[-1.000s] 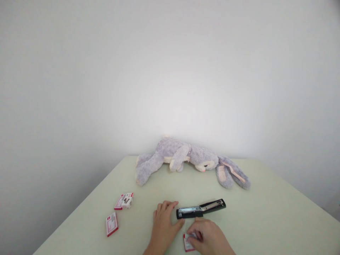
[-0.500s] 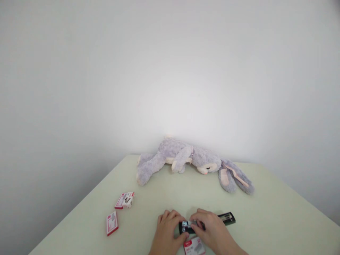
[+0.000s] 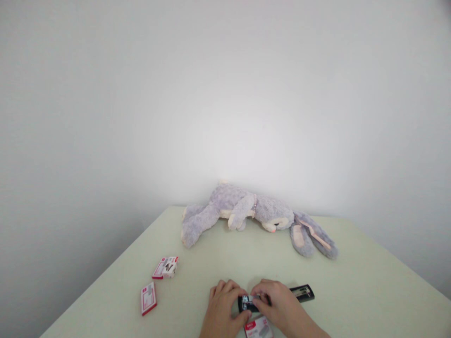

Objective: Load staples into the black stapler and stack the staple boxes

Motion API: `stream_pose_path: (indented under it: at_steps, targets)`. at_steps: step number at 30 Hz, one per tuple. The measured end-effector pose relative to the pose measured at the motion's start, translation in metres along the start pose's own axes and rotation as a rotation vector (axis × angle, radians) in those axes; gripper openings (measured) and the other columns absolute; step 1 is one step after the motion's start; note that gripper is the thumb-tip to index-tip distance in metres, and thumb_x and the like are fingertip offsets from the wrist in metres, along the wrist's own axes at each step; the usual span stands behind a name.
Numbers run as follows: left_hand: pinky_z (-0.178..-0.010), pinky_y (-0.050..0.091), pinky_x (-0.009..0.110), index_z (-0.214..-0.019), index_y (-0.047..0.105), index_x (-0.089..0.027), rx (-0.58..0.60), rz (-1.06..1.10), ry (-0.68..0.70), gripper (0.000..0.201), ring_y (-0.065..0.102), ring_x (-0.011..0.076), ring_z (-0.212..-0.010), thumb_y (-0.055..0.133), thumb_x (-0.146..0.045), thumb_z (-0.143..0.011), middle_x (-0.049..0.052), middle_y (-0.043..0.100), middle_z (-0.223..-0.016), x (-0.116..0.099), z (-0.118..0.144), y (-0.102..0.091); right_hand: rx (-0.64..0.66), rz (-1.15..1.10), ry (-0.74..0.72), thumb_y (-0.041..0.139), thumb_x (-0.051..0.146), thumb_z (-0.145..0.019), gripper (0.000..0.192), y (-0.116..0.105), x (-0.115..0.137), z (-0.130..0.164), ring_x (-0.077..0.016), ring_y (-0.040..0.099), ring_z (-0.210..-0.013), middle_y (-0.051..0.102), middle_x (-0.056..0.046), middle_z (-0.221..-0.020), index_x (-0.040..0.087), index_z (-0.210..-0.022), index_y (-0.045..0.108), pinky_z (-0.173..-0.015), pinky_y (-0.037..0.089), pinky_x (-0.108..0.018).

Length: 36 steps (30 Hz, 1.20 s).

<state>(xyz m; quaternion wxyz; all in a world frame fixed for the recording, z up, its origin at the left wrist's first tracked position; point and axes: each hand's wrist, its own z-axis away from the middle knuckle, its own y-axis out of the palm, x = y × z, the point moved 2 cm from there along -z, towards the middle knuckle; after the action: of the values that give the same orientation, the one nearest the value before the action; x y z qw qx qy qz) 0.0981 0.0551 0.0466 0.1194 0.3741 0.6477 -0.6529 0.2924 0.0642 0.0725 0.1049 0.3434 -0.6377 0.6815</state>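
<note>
"Looking through the head view, what has just changed?"

"1.0 s ago the right hand (image 3: 278,303) was over the red-and-white cardboard box (image 3: 259,327) at the near edge. Now that box is mostly uncovered, and the hand is at the long black stapler (image 3: 246,306) with a silver metal channel. Since 0.5 s ago hardly anything has shifted."

"Where is the stapler?"

"Just beyond the box, on the near part of the pale green tabletop (image 3: 105,300). It lies unfolded, its arm reaching right, past the hand."

"And the grip?"

"The left hand (image 3: 224,308) grasps the stapler's left end, thumb on the near side, fingers on the far side. The right fingertips are bunched over the channel; something greyish shows there, but I can't tell whether they hold it."

"What does the change mean?"

"My reading: the work has passed from box to channel, with the left hand steadying and the right doing the fine part."

"Anything else?"

"At left, a white carton with red edges (image 3: 165,267) lies farther than a flat white-and-pink packet (image 3: 148,298). A lavender-grey plush rabbit (image 3: 239,204) lies at the far edge, well apart from the 2 hands."
</note>
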Motion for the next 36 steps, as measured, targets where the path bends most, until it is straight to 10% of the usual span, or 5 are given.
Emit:
stream_pose_path:
  at_steps: [36]
  targets:
    - [-0.096,0.036,0.039,-0.110,0.072,-0.036,0.014,-0.003,-0.022,0.037,0.055,0.0253,-0.110,0.081,-0.036,-0.073,-0.001,0.068,-0.112,0.001,0.001,0.000,-0.034,-0.134,0.089,0.072,0.027,-0.075,0.014,0.015,-0.014,-0.007,-0.0130,0.053,-0.061,0.060,0.006,-0.063,0.029,-0.087,0.080,-0.061,0.034,-0.024]
